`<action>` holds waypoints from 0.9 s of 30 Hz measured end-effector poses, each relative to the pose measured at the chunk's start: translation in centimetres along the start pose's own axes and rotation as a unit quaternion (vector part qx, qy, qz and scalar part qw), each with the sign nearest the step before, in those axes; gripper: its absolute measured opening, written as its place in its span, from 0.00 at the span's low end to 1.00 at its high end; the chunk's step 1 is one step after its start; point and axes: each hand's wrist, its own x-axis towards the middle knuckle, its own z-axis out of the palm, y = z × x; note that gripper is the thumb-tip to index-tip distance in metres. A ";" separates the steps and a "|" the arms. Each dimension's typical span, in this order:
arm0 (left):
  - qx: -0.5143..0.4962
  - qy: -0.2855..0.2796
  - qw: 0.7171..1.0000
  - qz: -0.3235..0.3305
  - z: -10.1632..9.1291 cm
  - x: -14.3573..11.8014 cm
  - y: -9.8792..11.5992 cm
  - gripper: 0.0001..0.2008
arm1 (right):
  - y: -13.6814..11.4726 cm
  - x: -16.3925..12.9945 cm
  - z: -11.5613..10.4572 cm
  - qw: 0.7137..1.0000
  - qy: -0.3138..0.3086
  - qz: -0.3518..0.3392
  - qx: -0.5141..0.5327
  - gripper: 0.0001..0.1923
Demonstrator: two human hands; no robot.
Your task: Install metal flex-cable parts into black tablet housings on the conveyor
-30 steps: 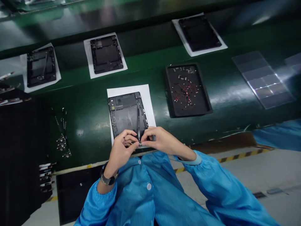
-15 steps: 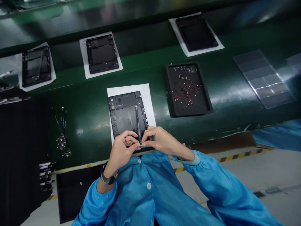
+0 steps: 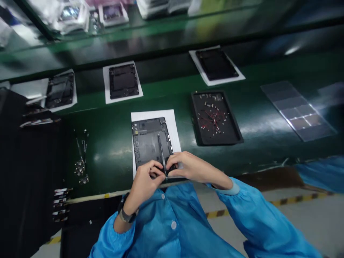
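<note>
My left hand and right hand pinched the flex cable on the tablet frame, near edge. Surface: glossy green belt; white sheet beneath frame, black parts tray just right.

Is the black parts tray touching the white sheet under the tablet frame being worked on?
Apart. The head view shows bare green belt between the parts tray and the white sheet.

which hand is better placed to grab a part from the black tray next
Right, probably. The right hand lies nearer the black tray, which sits off to its side; the left hand would have to cross over.
</note>
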 end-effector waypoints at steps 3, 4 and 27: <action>0.117 0.066 0.989 0.062 -0.1 -0.7 0.1 0.08 | -1.2 2.7 -3.9 0.995 0.085 -0.020 -0.041 0.06; 0.147 0.091 0.981 0.086 -0.1 -1.0 0.1 0.08 | -1.6 4.3 -5.3 0.991 0.122 -0.018 -0.059 0.08; 0.383 0.090 0.903 0.173 -12.9 16.6 5.2 0.03 | -6.0 32.9 -10.1 0.913 0.275 0.297 0.058 0.20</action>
